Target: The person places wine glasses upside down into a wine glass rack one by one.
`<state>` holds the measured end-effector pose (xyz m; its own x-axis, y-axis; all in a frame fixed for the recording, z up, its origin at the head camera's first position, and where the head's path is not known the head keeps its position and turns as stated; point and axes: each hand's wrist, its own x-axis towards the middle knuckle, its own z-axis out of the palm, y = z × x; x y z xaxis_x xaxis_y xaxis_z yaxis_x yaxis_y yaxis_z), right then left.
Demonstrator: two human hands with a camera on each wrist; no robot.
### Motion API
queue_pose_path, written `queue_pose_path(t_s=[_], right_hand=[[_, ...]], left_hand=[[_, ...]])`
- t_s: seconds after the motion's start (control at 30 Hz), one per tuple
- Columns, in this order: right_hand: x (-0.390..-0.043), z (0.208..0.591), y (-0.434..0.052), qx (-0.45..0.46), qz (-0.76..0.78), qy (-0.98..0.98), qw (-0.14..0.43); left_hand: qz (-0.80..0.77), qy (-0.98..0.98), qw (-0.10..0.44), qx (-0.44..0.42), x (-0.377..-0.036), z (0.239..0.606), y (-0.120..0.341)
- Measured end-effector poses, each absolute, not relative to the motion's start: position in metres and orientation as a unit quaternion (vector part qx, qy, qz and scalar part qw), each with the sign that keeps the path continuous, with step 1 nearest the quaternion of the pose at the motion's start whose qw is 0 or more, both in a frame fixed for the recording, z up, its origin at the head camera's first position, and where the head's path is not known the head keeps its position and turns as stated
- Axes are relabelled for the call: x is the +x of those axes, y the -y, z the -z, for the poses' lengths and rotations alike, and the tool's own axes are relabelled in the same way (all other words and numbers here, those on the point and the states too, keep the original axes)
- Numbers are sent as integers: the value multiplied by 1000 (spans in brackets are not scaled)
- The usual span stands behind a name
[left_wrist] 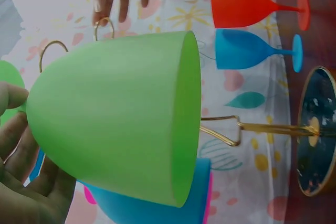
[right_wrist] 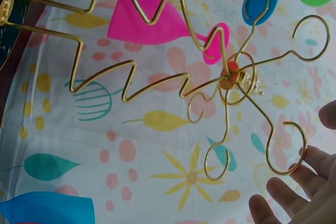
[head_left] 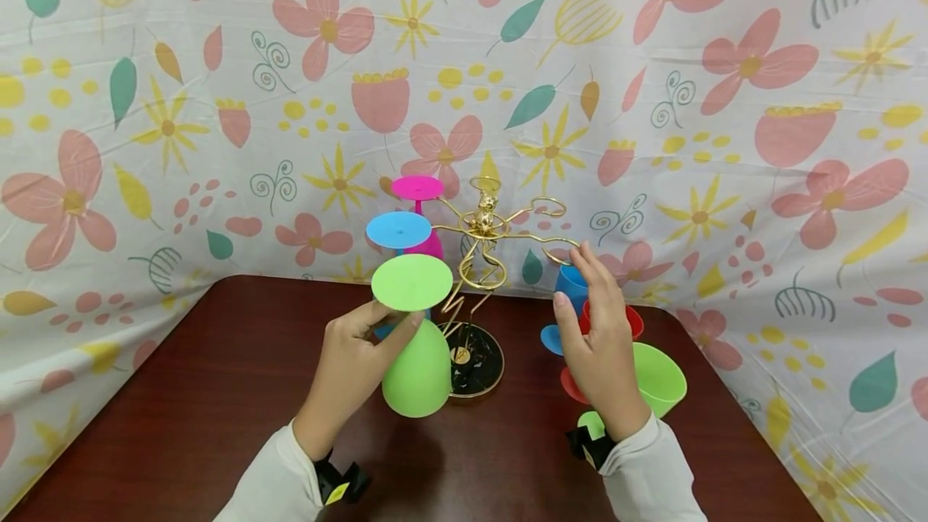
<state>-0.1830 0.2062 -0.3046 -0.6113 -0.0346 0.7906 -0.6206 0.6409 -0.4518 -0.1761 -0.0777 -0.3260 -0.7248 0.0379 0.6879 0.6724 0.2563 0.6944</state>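
Holding an upturned green goblet by its stem just left of the gold rack, our left hand pinched it; our right hand, fingers spread, touched a rack hook, empty goblets beside.

Goblet colours: lime green, sky blue and hot pink, centre frame. Rack: gold wire, black base. Table: dark reddish-brown. Backdrop cloth: white with pink, yellow and teal floral print. Sleeves: cream.

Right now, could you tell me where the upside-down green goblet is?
In the head view, the green goblet hangs inverted left of centre, held by the left hand, beside the gold rack.
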Motion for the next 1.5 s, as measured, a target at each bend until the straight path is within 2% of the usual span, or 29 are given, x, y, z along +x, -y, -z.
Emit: queue_pose_path(t_s=[0.23,0.5,0.83,1.07,1.5], right_hand=[[-183,307,-205,199,-374,821,383],[-183,310,-201,197,-392,815,380],[-158,290,-182,199,-414,805,375],[-158,289,-182,207,-408,804,379],[-160,290,-183,227,-395,804,382]], left_hand=[[603,712,257,-251,-185,313,59],[593,744,215,-219,-200,303,38],[571,765,191,-227,-212,302,29],[555,780,164,-237,-213,305,24],[531,778,192,-277,-206,313,22]])
